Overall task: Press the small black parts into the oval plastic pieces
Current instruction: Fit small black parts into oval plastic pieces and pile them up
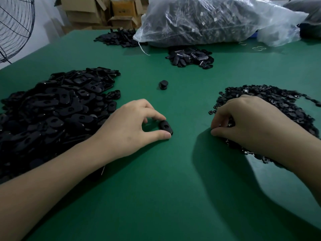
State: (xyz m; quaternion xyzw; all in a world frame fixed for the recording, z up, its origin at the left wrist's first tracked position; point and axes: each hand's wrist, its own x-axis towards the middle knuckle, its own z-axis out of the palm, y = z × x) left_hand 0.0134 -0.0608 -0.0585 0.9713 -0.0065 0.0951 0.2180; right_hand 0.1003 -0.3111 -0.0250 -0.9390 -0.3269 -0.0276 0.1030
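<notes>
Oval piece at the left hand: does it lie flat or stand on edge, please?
Flat: the oval piece rests on the green table, hole upward, pinched by the left hand.

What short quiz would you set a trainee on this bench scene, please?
1. True or false: the left hand pinches one oval piece on the green table.
2. The right hand curls its fingers into which heap? A. small black parts B. oval shells C. rubber bands
3. Short answer: what holds the bulk stock at the far edge?
Key: 1 true; 2 A; 3 a clear plastic bag.
</notes>
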